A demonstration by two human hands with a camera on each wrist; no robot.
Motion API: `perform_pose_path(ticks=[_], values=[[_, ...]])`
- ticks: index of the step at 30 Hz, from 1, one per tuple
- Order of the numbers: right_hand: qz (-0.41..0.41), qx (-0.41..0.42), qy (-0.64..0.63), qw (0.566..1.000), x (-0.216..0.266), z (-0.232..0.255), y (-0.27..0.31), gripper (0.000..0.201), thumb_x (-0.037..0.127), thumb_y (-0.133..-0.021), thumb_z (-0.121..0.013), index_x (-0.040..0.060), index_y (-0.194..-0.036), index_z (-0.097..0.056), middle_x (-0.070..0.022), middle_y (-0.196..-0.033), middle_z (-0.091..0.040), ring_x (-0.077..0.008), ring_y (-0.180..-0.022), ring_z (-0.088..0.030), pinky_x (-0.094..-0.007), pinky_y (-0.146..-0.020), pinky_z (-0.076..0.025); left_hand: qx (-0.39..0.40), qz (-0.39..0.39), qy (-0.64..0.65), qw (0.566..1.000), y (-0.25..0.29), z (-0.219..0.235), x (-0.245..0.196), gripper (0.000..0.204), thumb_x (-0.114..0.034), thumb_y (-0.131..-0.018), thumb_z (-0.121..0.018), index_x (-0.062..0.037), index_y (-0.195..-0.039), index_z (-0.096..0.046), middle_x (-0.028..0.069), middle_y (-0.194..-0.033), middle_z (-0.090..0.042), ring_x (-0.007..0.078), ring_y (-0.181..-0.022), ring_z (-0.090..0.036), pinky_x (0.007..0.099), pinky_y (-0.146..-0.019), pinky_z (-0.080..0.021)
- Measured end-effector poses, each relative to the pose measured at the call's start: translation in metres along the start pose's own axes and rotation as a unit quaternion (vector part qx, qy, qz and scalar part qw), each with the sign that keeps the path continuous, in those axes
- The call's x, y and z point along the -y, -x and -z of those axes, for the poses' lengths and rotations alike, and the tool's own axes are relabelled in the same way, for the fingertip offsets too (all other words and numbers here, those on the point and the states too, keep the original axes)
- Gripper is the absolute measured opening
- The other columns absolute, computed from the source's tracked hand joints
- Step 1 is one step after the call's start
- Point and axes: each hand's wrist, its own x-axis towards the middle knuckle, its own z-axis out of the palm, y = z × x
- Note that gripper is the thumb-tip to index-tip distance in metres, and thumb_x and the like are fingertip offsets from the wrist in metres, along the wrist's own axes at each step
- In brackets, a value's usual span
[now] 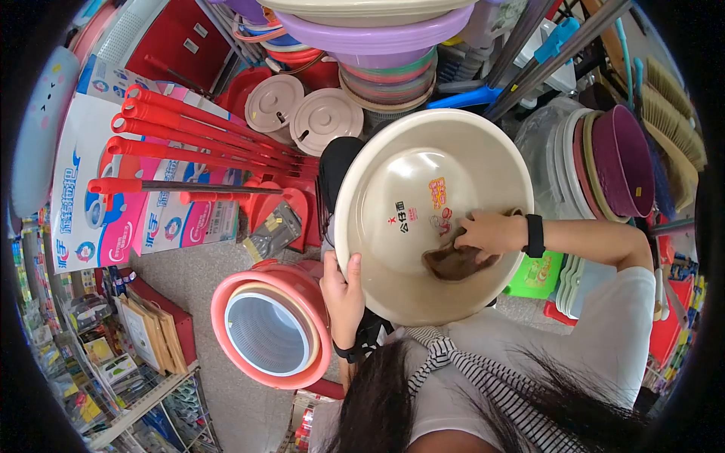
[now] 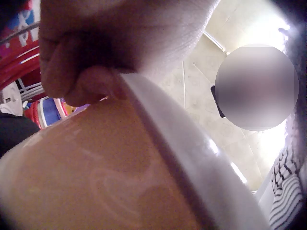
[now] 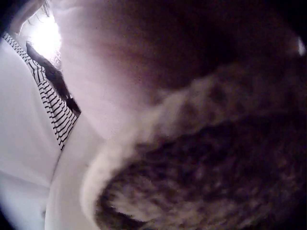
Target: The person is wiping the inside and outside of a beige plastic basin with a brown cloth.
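The left hand (image 1: pixel 343 293) is gripping the cream basin (image 1: pixel 415 245) by its rim; the right hand (image 1: pixel 492 232) is grasping the brown cloth (image 1: pixel 445 266) inside it; the basin could be tipping if right-side pressure is exceeding the one-handed rim hold.

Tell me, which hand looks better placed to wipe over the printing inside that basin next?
The right hand, most likely: it holds a brown cloth inside the basin, close to the printing. The left hand grips the rim, so it seems better suited to steadying the basin.
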Motion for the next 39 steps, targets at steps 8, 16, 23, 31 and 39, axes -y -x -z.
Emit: perform_pose_path(ticks=[8, 16, 23, 31, 39], values=[[-0.076, -0.2, 0.308, 0.927, -0.017, 0.059, -0.002, 0.022, 0.022, -0.073, -0.067, 0.0189, -0.094, -0.07, -0.002, -0.118, -0.052, -0.0232, -0.112, -0.047, -0.0336, -0.089, -0.04, -0.011, 0.014, -0.012, 1.0, 0.004, 0.002, -0.002, 0.02, -0.018, -0.098, -0.053, 0.0015, -0.098, -0.051, 0.0101, -0.087, -0.063, 0.0109, -0.076, -0.058, 0.0268, -0.068, -0.046], [-0.174, -0.183, 0.411, 0.876, 0.0, 0.05, -0.014, 0.02, 0.019, -0.074, -0.065, 0.0169, -0.094, -0.071, -0.0024, -0.123, -0.051, -0.0232, -0.115, -0.045, -0.0301, -0.088, -0.04, -0.047, -0.026, -0.014, 0.998, 0.006, 0.003, 0.005, 0.022, -0.021, -0.098, -0.055, 0.0006, -0.097, -0.049, 0.0131, -0.074, -0.062, 0.0146, -0.065, -0.058, 0.03, -0.061, -0.047], [-0.169, -0.076, 0.481, 0.857, 0.026, -0.003, -0.018, 0.021, 0.022, -0.073, -0.065, 0.008, -0.086, -0.073, -0.014, -0.095, -0.062, -0.0289, -0.088, -0.058, -0.0371, -0.067, -0.046, -0.023, -0.017, -0.035, 0.999, 0.005, 0.002, 0.002, 0.025, -0.023, -0.097, -0.055, -0.0009, -0.107, -0.052, 0.0154, -0.08, -0.066, 0.0162, -0.074, -0.065, 0.0298, -0.067, -0.05], [0.047, -0.032, 0.091, 0.994, 0.038, -0.012, -0.039, 0.026, 0.025, -0.074, -0.067, 0.0015, -0.085, -0.066, -0.0184, -0.089, -0.063, -0.033, -0.079, -0.061, -0.042, -0.07, -0.051, -0.031, -0.002, -0.024, 0.999, 0.006, 0.0, -0.001, 0.023, -0.022, -0.099, -0.052, 0.0011, -0.097, -0.051, 0.0077, -0.08, -0.061, 0.0105, -0.072, -0.055, 0.0262, -0.066, -0.045], [0.15, -0.363, -0.133, 0.91, 0.079, 0.033, -0.093, 0.026, 0.023, -0.085, -0.06, -0.0021, -0.09, -0.056, -0.0226, -0.084, -0.06, -0.0386, -0.078, -0.062, -0.0457, -0.069, -0.051, -0.03, -0.008, -0.041, 0.999, 0.001, 0.001, -0.002, 0.025, -0.024, -0.101, -0.049, 0.0006, -0.097, -0.05, 0.0078, -0.078, -0.059, 0.0104, -0.071, -0.054, 0.0266, -0.064, -0.045]])
